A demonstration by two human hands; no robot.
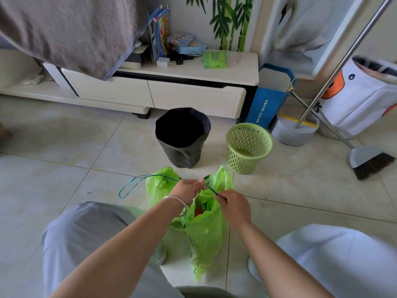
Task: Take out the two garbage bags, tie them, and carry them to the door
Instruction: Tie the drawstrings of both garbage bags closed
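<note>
Green plastic is gathering under your hands as you are tying the second garbage bag (206, 231) on the tiled floor (64, 168), between your knees.

Your left hand (189, 189) and right hand (233, 204) are each pinching an end of the dark green drawstring (209, 188), pulling it taut over a mouth that is still gaping, with something red showing inside. The first garbage bag (160, 183) is sitting just behind your left wrist, already cinched, its cord loop (131, 186) trailing on the floor. Beyond, the black bin (182, 136) and the green basket (249, 147) are standing emptied. By the look of it, the next move is calling for a firm outward pull to close the neck, then a knot, before you are lifting both bags toward the door, which is out of view.
</note>
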